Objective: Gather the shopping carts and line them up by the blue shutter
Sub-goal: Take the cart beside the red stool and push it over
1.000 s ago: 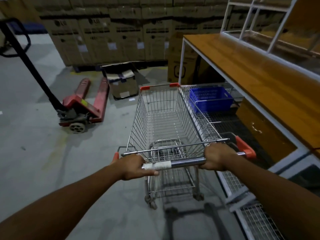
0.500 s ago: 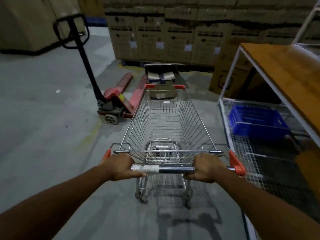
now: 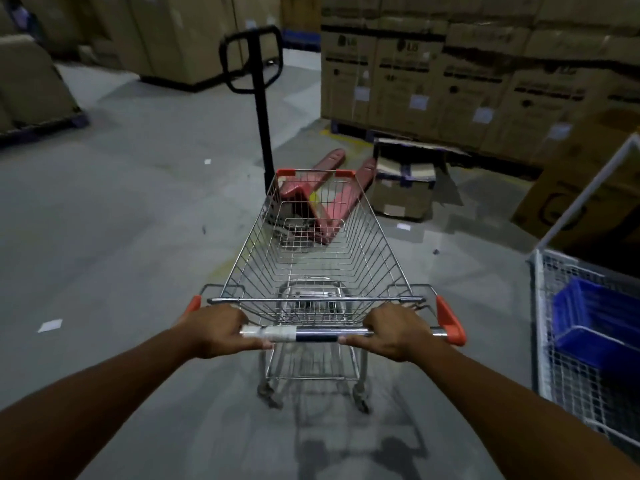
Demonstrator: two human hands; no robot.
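Both my hands are wrapped round the chrome push bar [image 3: 318,336] of the silver wire shopping cart with orange plastic corner caps [image 3: 374,244]. My left hand [image 3: 221,329] grips near the left end, beside a pale taped patch, and my right hand [image 3: 394,332] grips near the right end, just inside the orange cap. I hold them wide apart so that I can steer the nose as well as push. The cart stands on the grey concrete floor [image 3: 104,220] straight in front of me, its front pointing at the red pallet jack with the tall black handle [image 3: 263,133], whose forks lie just beyond the cart's nose. Stacked brown cardboard cartons [image 3: 450,81] wall off the far side, and a white wire rack [image 3: 540,306] holding a blue plastic crate [image 3: 595,320] stands near on my right. No blue shutter shows from here, so I judge this cart is only in transit, and I will need to swing it clear of the jack.
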